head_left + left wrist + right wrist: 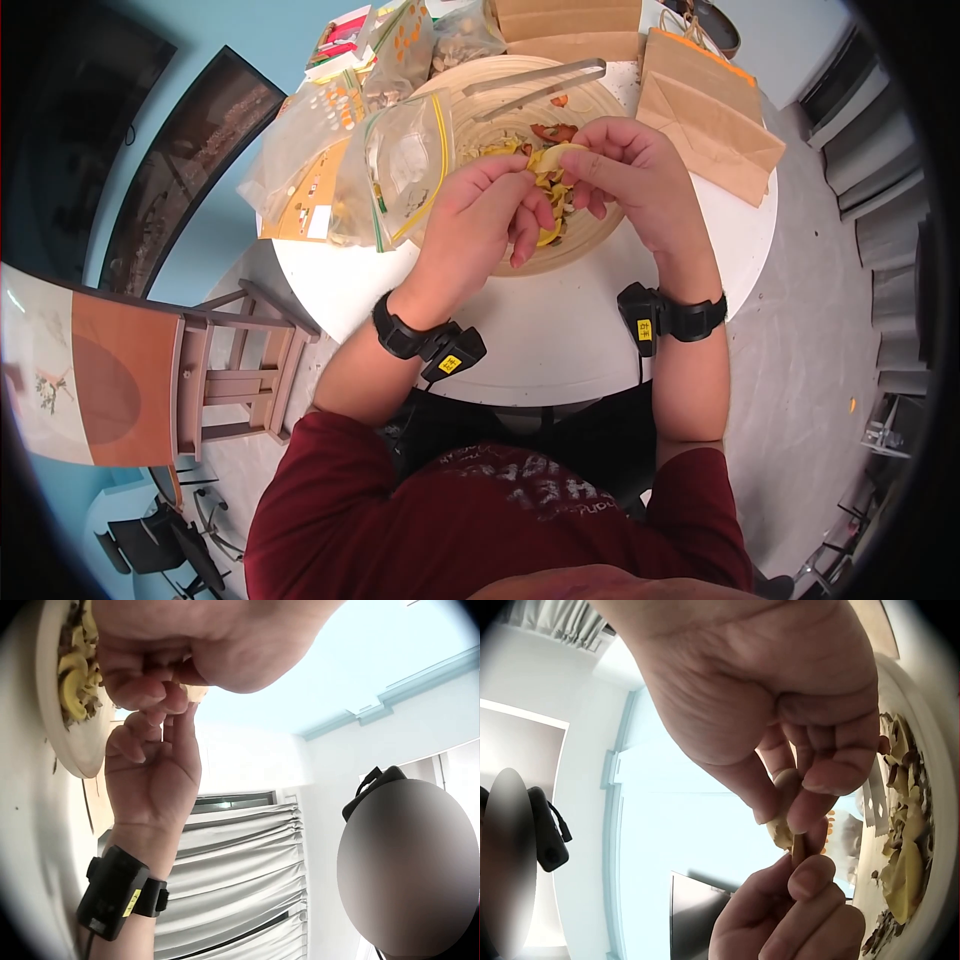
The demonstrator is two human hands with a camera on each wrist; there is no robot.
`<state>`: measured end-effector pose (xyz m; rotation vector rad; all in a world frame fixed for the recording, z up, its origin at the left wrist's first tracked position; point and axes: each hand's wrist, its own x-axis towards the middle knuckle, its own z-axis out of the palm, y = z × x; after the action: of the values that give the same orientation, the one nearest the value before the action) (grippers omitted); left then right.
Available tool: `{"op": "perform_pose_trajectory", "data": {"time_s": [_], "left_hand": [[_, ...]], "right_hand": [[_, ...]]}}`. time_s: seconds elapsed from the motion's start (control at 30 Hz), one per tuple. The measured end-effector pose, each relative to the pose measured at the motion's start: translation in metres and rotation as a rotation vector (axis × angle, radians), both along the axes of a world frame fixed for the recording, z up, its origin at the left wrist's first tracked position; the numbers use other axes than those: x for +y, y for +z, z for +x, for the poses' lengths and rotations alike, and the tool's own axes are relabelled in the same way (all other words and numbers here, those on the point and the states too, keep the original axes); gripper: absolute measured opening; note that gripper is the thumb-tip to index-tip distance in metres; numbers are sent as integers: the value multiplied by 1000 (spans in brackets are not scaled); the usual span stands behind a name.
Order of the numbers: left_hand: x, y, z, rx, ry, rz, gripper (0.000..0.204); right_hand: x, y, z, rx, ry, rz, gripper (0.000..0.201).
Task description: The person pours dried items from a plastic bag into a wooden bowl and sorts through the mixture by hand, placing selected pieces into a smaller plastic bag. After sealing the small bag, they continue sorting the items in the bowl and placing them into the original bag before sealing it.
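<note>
Two hands meet over a wide, pale wooden bowl [590, 250], and between them I see a small yellow piece [552, 156], thin and curved like a dried chip, held above the bowl's middle. The left hand [480, 215] pinches one end with its fingers [520, 185] curled in; the right hand [625, 170] pinches the other end between thumb and forefinger, its remaining fingers folded loosely beneath. From the right wrist view the piece looks tan and slightly rough, caught tight between the fingertips of both hands. Both wrists are bent inward, forearms rising from the near edge of the bench [560, 340], each wearing a black strap with a small yellow-tagged unit.

Inside the bowl I make out a loose heap of dried bits [556, 195], yellow, orange and brown, curled and flaky. Long metal tongs [545, 82] lie across the far rim, smooth and grey. Left of the bowl stand several clear zip bags [405, 165], crinkled and glossy, one with a yellow-and-green seal. Brown paper bags [705, 110], flat and creased, lie at the far right of the bench.

I read the bench as round, white and smooth. A wooden chair [235, 365] with slatted rails stands at its left, the floor is grey, and the wall behind is pale blue.
</note>
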<state>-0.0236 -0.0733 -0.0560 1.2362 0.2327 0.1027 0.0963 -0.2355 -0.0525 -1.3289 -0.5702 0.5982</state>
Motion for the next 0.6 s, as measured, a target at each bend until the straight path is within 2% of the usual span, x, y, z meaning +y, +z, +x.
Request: {"op": "perform_pose_trajectory", "data": {"time_s": [0.23,0.43,0.6], "left_hand": [[1,5,-1,62,-1,-12,23],[7,4,-2,41,-56,-138,24],[-2,6,-5,-14,37,77,22]], "right_hand": [[-1,-1,1,-17,10,34,11],[-1,0,-2,-75,10,105,10],[-3,-3,-2,-195,-20,82,13]]}}
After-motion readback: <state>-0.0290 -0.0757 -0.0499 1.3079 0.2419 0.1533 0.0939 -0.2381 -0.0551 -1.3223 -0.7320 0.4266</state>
